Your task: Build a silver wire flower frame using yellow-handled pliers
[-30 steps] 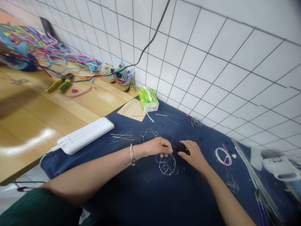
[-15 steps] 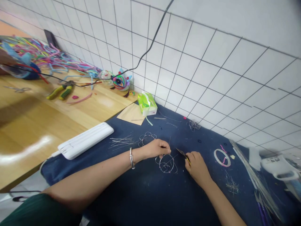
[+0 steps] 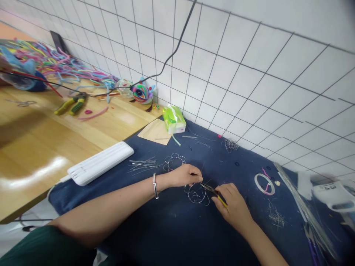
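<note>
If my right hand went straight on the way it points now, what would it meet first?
Likely the wire ring, with the left hand just beyond: the pliers in the right hand point there, though depth is unclear.

wire ring (image 3: 196, 195): top partly hidden by left hand (image 3: 189, 174) | pliers (image 3: 208, 187): handles mostly covered by right hand (image 3: 232, 202); tip contact too small to tell | wire flower (image 3: 175, 154): lower part behind left hand | mug (image 3: 334, 198): cut off by right edge

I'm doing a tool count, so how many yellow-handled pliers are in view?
2. The yellow-and-green pliers lie on the wooden table; the other pliers are in the right hand, partly covered. Others could be hidden under the colourful pile.
</note>
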The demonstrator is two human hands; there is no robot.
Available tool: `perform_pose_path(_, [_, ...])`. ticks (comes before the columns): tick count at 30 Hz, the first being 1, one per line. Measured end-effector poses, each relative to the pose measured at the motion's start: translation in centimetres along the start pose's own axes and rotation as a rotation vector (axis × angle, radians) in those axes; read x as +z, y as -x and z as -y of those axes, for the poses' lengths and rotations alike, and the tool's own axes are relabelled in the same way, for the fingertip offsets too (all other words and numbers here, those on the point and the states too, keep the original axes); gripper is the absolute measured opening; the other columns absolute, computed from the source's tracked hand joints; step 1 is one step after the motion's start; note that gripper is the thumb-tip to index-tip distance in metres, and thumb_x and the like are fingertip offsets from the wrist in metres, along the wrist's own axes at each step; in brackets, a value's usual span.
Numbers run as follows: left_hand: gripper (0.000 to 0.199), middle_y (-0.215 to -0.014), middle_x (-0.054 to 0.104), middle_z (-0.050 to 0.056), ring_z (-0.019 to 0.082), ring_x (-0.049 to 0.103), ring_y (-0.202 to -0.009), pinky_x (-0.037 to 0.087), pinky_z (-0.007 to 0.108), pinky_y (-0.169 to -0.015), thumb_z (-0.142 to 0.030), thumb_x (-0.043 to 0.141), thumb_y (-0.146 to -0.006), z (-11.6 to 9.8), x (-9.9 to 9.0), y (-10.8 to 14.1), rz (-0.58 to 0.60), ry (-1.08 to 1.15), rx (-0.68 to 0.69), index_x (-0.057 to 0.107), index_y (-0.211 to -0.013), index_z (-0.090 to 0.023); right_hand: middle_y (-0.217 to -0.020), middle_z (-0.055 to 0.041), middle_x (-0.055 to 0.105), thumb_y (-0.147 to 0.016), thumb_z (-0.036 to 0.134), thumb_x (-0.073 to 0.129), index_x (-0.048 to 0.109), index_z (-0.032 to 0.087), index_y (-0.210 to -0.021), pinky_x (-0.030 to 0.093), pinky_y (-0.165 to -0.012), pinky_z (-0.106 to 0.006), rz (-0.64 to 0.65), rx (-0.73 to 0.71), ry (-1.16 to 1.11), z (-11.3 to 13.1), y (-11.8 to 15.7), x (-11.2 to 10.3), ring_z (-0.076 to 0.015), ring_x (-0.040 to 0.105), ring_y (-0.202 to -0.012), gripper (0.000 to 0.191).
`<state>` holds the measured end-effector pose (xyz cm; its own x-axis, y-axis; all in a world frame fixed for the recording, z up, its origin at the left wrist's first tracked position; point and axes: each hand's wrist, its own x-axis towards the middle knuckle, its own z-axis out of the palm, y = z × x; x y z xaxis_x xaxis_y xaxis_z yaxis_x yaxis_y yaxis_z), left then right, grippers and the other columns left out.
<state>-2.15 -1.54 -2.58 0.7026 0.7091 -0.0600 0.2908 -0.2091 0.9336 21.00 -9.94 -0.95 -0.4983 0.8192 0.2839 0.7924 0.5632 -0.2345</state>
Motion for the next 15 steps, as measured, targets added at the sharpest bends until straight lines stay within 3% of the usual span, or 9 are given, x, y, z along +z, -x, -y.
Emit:
perform_pose_path(7, [0.030,-0.067,0.057,0.000,0.007,0.049,-0.052,0.037,0.018,-0.050,-0.038,0.046,-0.083,-0.01,0.12,-0.08,-0.003,-0.057,0.040,0.063,-0.076,-0.013,-0.089,-0.0097,0.056,-0.084,0.031,0.048,0.056,0.017,-0.095,0.041,-0.076,-0.039,0.041,0.008,0.101,0.07,0.04,-0.41,-0.0223,0.050,-0.083,0.019])
perform_pose_path(15, [0.024,-0.085,0.059,0.002,0.007,0.053,-0.055,0.041,0.018,-0.051,-0.030,0.046,-0.083,-0.19,0.41,-0.05,-0.015,0.046,0.043,0.064,-0.082,-0.014,-0.086,-0.0090,0.056,-0.085,0.031,0.047,0.057,0.017,-0.095,0.040,-0.075,-0.037,0.049,-0.012,0.135,0.12,0.09,-0.16,-0.0212,0.050,-0.083,0.020])
